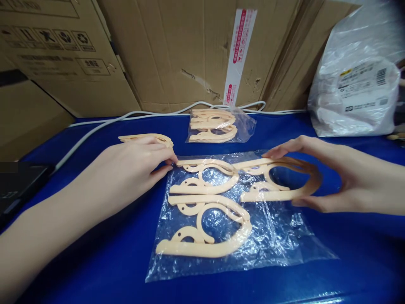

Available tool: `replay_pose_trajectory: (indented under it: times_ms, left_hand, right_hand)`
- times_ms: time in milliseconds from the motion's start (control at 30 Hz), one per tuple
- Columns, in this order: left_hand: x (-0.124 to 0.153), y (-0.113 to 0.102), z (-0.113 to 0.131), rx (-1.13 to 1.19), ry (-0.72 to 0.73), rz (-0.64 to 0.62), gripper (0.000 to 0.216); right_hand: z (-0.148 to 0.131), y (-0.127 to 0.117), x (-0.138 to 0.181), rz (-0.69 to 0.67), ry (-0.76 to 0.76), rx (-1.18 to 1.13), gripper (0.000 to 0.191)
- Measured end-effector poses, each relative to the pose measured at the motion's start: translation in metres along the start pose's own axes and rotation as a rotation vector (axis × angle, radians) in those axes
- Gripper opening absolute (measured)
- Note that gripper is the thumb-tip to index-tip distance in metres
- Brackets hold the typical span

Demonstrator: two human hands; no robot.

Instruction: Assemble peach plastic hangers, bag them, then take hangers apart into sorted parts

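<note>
"As a cream hanger (311, 179) lay at the clear bag's (278, 240) far right corner, clasped by the right hand (363, 177), what threatened?"

"Snagging, likely, on the neighbouring hanger (230, 185) beside its tip; the left hand's (139, 169) hold at the bag's edge couldn't be told."

From here I see folded cream hangers (215, 250) spread across a clear, wrinkled bag (278, 240) lying flat; inside or on top, I can't tell.
</note>
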State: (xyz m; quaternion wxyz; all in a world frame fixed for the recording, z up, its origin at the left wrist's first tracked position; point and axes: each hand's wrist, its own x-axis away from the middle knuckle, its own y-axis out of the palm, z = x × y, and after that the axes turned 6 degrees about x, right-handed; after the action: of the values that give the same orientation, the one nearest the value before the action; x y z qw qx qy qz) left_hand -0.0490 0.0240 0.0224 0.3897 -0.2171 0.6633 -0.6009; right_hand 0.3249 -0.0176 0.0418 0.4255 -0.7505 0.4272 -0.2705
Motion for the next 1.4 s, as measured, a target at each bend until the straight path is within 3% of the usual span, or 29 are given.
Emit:
replay_pose_trajectory:
  times_ms: [300, 500, 600, 867, 1000, 1167, 1400]
  left_hand:
    - [0.001, 0.005, -0.003, 0.035, 0.018, 0.039, 0.026]
    - [0.001, 0.006, -0.007, -0.030, 0.044, 0.043, 0.029]
    - [0.000, 0.006, -0.008, -0.049, 0.037, 0.027, 0.029]
    - [-0.003, 0.005, -0.005, -0.061, 0.035, -0.011, 0.030]
    - [-0.002, 0.005, -0.005, -0.046, 0.002, -0.023, 0.030]
    - [-0.001, 0.007, -0.001, 0.002, -0.078, -0.035, 0.030]
    - [-0.003, 0.001, 0.013, 0.003, -0.287, -0.121, 0.040]
  right_hand:
    - [-0.015, 0.031, -0.022, 0.141, -0.170, 0.249, 0.059]
    - [-0.001, 0.018, -0.013, 0.120, -0.143, 0.472, 0.077]
    - [0.004, 0.016, -0.012, 0.109, -0.149, 0.448, 0.068]
    - [-0.011, 0.051, -0.024, 0.376, -0.182, 0.264, 0.051]
    - [-0.012, 0.059, -0.024, 0.409, -0.151, 0.243, 0.045]
    - [-0.012, 0.062, -0.026, 0.432, -0.174, 0.273, 0.047]
    - [-0.016, 0.059, -0.030, 0.409, -0.320, 0.360, 0.061]
